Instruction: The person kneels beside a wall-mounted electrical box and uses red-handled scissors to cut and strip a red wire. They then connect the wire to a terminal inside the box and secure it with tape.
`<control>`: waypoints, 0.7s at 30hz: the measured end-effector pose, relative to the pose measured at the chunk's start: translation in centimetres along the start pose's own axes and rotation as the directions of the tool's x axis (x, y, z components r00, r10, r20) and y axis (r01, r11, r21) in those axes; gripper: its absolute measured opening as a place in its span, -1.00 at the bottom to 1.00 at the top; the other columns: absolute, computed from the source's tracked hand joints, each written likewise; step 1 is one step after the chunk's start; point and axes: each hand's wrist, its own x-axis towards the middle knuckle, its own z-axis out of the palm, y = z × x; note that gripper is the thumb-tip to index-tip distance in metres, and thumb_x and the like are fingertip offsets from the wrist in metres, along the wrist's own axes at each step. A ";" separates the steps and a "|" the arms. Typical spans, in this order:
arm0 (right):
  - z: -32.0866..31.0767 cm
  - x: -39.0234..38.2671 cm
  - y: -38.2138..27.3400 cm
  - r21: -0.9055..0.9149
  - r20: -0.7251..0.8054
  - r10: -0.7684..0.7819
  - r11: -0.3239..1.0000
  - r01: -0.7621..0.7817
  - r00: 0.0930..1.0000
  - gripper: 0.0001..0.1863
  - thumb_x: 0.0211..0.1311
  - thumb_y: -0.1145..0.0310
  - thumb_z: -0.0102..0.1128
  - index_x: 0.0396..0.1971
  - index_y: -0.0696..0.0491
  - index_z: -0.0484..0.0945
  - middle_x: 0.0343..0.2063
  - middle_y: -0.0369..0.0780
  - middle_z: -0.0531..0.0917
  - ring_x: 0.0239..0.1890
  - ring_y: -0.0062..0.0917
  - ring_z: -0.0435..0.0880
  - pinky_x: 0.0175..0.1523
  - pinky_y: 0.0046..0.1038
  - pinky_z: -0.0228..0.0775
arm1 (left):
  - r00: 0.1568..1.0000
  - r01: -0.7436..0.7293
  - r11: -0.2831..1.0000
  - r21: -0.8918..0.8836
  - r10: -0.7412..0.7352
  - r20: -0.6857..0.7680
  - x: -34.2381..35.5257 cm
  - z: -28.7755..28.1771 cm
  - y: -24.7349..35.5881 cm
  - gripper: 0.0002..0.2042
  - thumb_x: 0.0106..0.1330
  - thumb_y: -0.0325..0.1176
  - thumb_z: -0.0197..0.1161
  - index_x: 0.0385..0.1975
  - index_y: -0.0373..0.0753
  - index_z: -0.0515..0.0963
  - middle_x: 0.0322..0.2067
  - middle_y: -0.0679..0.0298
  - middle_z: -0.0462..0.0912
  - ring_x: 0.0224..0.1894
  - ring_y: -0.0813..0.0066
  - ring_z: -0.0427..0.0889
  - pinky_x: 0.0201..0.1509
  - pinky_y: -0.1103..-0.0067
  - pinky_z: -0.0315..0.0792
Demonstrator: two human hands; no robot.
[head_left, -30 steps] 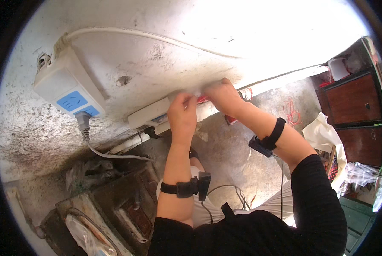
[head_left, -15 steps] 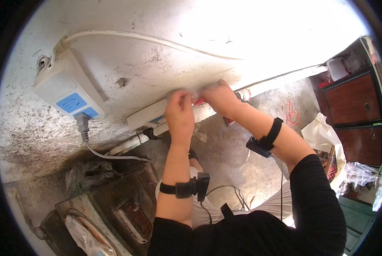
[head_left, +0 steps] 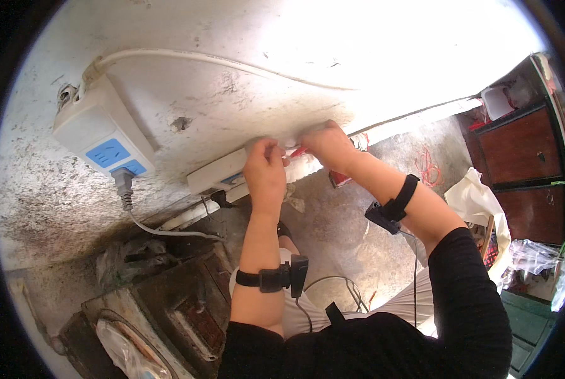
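My left hand (head_left: 264, 170) has its fingers curled at the right end of a white power strip (head_left: 213, 170) along the foot of the wall; what they hold is too small to make out. My right hand (head_left: 326, 145) is closed around a slim red object (head_left: 299, 151) just right of my left hand, its fingertips partly hidden. A black plug (head_left: 221, 198) hangs below the strip. At upper left, a white socket box (head_left: 96, 117) with blue sockets has a grey plug (head_left: 124, 180) in it and a white cable (head_left: 200, 54) running from its top.
An old dark metal unit (head_left: 156, 297) stands at lower left. A dark wooden cabinet (head_left: 522, 151) is at right, with cream cloth (head_left: 468, 196) and clear plastic bags (head_left: 528, 256) beside it. Loose red wire (head_left: 429, 167) lies on the concrete floor (head_left: 333, 234).
My left hand's fingers have shifted slightly and bent differently. My right hand has moved slightly lower since half a second ago, still at the same place by the red object.
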 end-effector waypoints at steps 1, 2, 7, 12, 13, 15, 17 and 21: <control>-0.2 0.0 0.3 0.005 0.017 0.007 1.000 -0.007 1.000 -0.90 0.03 0.44 0.04 -0.51 -0.09 0.54 -0.51 -0.33 0.58 -0.38 -0.46 0.54 -0.07 -0.43 0.18 | 1.000 0.026 1.000 0.014 -0.026 0.008 0.1 0.0 0.0 -0.86 0.20 -0.51 0.02 -0.30 -0.37 0.46 -0.50 0.18 0.60 -0.54 0.49 0.59 -0.40 0.60 0.42; -0.5 0.0 0.4 -0.001 0.066 0.036 0.999 -0.036 0.997 -0.90 0.03 0.44 0.04 -0.51 -0.09 0.54 -0.51 -0.33 0.58 -0.38 -0.46 0.54 -0.08 -0.43 0.19 | 1.000 0.002 1.000 0.009 -0.002 0.024 0.2 0.0 -0.1 -0.86 0.22 -0.51 0.01 -0.26 -0.35 0.45 -0.47 0.21 0.59 -0.52 0.52 0.58 -0.43 0.63 0.40; -0.7 -1.0 0.5 0.003 0.051 0.043 0.999 -0.043 0.998 -0.89 0.03 0.44 0.04 -0.48 -0.09 0.54 -0.52 -0.31 0.56 -0.36 -0.45 0.54 -0.08 -0.41 0.20 | 0.995 -0.077 0.997 0.018 0.076 0.065 0.1 0.1 -0.3 -0.83 0.27 -0.53 -0.02 -0.17 -0.34 0.41 -0.41 0.25 0.57 -0.48 0.58 0.54 -0.45 0.68 0.36; 0.9 0.0 -0.3 0.064 -0.065 -0.022 0.998 0.026 0.998 -0.90 -0.01 0.46 0.03 -0.46 -0.02 0.52 -0.46 -0.25 0.57 -0.29 -0.33 0.54 -0.11 -0.29 0.26 | 0.994 -0.083 0.997 -0.004 0.083 0.072 0.0 0.0 -0.1 -0.83 0.25 -0.56 -0.03 -0.19 -0.36 0.42 -0.40 0.24 0.57 -0.47 0.57 0.53 -0.40 0.67 0.38; 0.9 0.4 -0.4 0.069 -0.029 -0.019 0.997 0.021 0.999 -0.89 -0.01 0.46 0.03 -0.46 -0.02 0.52 -0.46 -0.25 0.56 -0.27 -0.33 0.55 -0.11 -0.29 0.26 | 0.995 -0.060 0.998 0.027 0.058 0.079 0.0 0.0 0.0 -0.83 0.25 -0.57 -0.02 -0.19 -0.36 0.43 -0.40 0.24 0.57 -0.47 0.56 0.53 -0.39 0.67 0.38; 0.2 0.6 -0.3 0.026 0.024 -0.026 0.999 0.025 0.999 -0.89 -0.01 0.47 0.02 -0.46 -0.02 0.51 -0.45 -0.26 0.56 -0.26 -0.33 0.55 -0.10 -0.29 0.27 | 0.993 -0.041 0.996 0.078 0.032 0.111 0.0 -0.1 0.1 -0.84 0.24 -0.58 -0.02 -0.22 -0.36 0.44 -0.41 0.24 0.57 -0.47 0.56 0.53 -0.38 0.66 0.39; -0.6 0.3 -0.2 -0.064 0.037 -0.066 0.996 0.068 0.997 -0.88 -0.01 0.47 0.00 -0.46 -0.02 0.51 -0.45 -0.26 0.56 -0.25 -0.34 0.55 -0.10 -0.30 0.27 | 0.992 -0.035 0.993 0.111 0.022 0.123 0.1 -0.2 0.1 -0.85 0.23 -0.59 -0.03 -0.25 -0.36 0.45 -0.41 0.24 0.56 -0.46 0.56 0.53 -0.37 0.65 0.39; -0.7 -0.6 -0.2 -0.020 0.076 0.041 0.999 -0.040 0.996 -0.87 0.00 0.45 0.04 -0.46 -0.08 0.54 -0.51 -0.32 0.56 -0.34 -0.39 0.53 -0.09 -0.38 0.22 | 0.992 -0.069 0.995 0.066 0.062 0.106 -0.1 -0.1 0.0 -0.84 0.23 -0.62 -0.05 -0.26 -0.36 0.47 -0.42 0.24 0.56 -0.45 0.56 0.53 -0.34 0.65 0.40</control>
